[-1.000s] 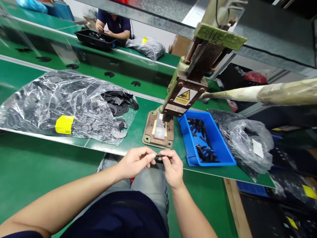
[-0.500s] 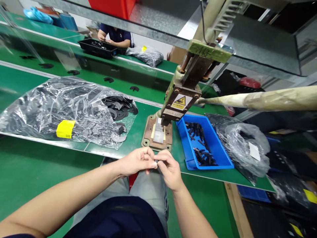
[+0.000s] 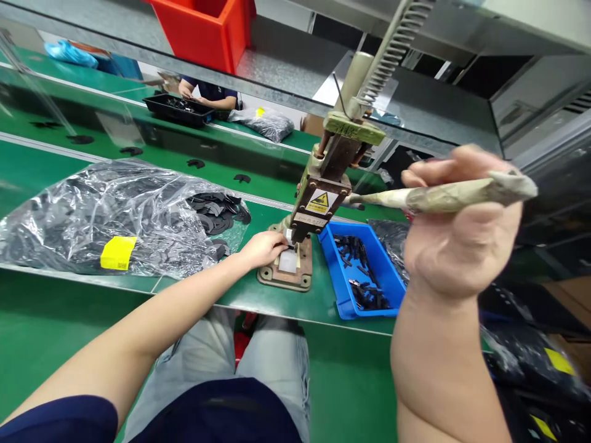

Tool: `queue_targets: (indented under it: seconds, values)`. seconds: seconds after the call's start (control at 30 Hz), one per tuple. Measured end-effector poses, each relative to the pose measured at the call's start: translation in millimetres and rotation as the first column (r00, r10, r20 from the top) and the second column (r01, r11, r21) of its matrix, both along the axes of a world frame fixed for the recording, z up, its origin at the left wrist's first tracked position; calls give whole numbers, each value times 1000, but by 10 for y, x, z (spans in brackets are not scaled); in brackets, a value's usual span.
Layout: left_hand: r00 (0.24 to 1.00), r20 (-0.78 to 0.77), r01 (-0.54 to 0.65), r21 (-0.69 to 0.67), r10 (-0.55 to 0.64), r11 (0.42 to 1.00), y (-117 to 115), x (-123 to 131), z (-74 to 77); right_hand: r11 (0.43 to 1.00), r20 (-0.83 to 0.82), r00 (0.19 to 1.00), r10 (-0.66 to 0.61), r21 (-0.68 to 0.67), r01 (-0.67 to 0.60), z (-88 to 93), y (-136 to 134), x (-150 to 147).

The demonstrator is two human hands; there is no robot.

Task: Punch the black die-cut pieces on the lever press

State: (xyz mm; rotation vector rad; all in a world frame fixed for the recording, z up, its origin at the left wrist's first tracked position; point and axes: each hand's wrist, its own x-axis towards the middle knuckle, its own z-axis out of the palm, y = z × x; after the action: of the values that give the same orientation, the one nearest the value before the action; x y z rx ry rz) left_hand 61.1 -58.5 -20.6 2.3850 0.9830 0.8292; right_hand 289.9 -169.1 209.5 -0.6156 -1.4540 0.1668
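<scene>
My left hand (image 3: 265, 250) reaches to the base (image 3: 295, 282) of a hand press. Its fingers are pinched on a small black part (image 3: 290, 248), mostly hidden by the fingertips, beneath the ram of the arbor press (image 3: 322, 197). A pale metal block (image 3: 288, 261) lies on the base just in front of the part. Raised at the right, my right hand (image 3: 455, 246) is closed around the press's tape-wrapped lever (image 3: 443, 198), fingers behind it and thumb in front.
A blue bin (image 3: 344, 301) of small black parts stands right of the press. To the left lies a clear bag (image 3: 152, 209) of dark curved pieces. Behind, dark pieces (image 3: 196, 163) lie along a green belt. A red bin (image 3: 198, 31) sits on the overhead shelf. A co-worker (image 3: 212, 98) sits across.
Both hands were together at the table's front edge over a small part. The left has moved forward under the press ram with it; the right has gone up to the lever. The view has shifted slightly.
</scene>
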Motion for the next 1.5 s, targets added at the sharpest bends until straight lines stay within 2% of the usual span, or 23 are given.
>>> queue_targets:
  seconds: [0.07, 0.13, 0.2, 0.27, 0.4, 0.5, 0.57, 0.63, 0.7, 0.77, 0.83, 0.9, 1.0, 1.1, 1.17, 1.33, 1.43, 1.5]
  values:
    - [998, -36, 45, 41, -44, 998, 14, 23, 5, 1000, 25, 1000, 17, -15, -17, 63, -12, -71]
    - [997, -36, 75, 60, -72, 995, 14, 19, -1, 1000, -12, 1000, -12, 28, 13, -41, -72, -149]
    - [997, -13, 82, 57, -81, 995, 1, 4, -18, 996, -37, 996, -77, 48, 79, -275, -185, -218]
    - [997, 23, 78, 41, -79, 996, -25, -8, -38, 986, -27, 986, -162, 29, 162, -589, -335, -259]
    - [998, 44, 44, -29, -43, 999, -75, -31, -39, 969, 87, 966, -243, -27, 246, -1189, -568, -231]
    - [999, -7, 39, -98, -40, 994, 0, -130, 23, 968, 117, 962, -249, 12, 249, -1410, -581, -171]
    - [996, -92, -23, -94, 14, 995, 151, -266, 86, 971, 113, 965, -238, 64, 232, -1448, -546, -146]
    - [956, -219, -209, -51, 194, 977, 367, -434, 142, 971, 109, 968, -227, 98, 216, -1447, -515, -137]
    - [842, -353, -444, -21, 409, 896, 597, -583, 171, 973, 100, 971, -218, 103, 208, -1447, -499, -139]
    - [720, -468, -588, -20, 512, 808, 781, -665, 164, 973, 89, 974, -210, 113, 200, -1460, -496, -143]
    - [641, -551, -650, -20, 534, 760, 891, -666, 128, 973, 81, 974, -209, 119, 199, -1479, -497, -143]
    - [603, -598, -672, -24, 528, 740, 937, -609, 80, 971, 84, 972, -219, 118, 208, -1494, -497, -138]
    - [599, -608, -690, -62, 521, 721, 949, -526, 23, 968, 94, 967, -235, 115, 224, -1498, -497, -129]
    - [610, -581, -718, -120, 538, 685, 942, -566, 22, 968, 106, 967, -233, 119, 220, -1490, -501, -127]
    - [640, -560, -697, -135, 526, 705, 921, -672, 67, 968, 111, 967, -230, 127, 216, -1485, -506, -129]
    - [759, -557, -416, -19, 336, 909, 743, -989, 321, 966, 104, 964, -244, 113, 233, -1484, -511, -147]
    - [756, -607, -257, 71, 246, 964, 534, -1046, 464, 964, 82, 966, -247, 121, 236, -1485, -503, -158]
    - [745, -645, -159, 77, 171, 984, 376, -999, 499, 965, 76, 968, -241, 121, 231, -1485, -500, -160]
